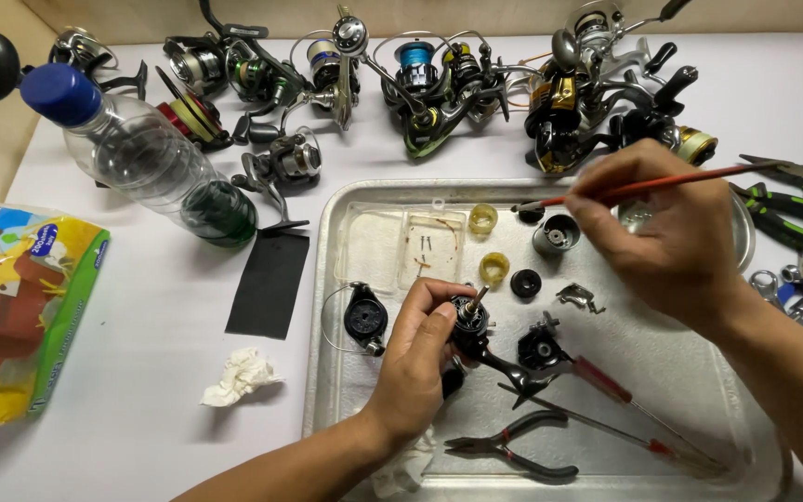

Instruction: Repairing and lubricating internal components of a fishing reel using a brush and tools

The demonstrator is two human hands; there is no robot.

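The left hand (417,358) is clamping its grip around a black reel body (472,321) over the metal tray (606,372), near centre. Farther right, the right hand (666,228) is pinching a red-handled brush (648,186), tip pointing left.

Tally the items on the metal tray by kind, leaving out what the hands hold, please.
On the tray:
Yellow rings: 2
Pliers: 1
Red-handled screwdrivers: 2
Clear plastic lid holding small parts: 1
Loose dark or metal reel parts: about 5, e.g.
Total: about 11
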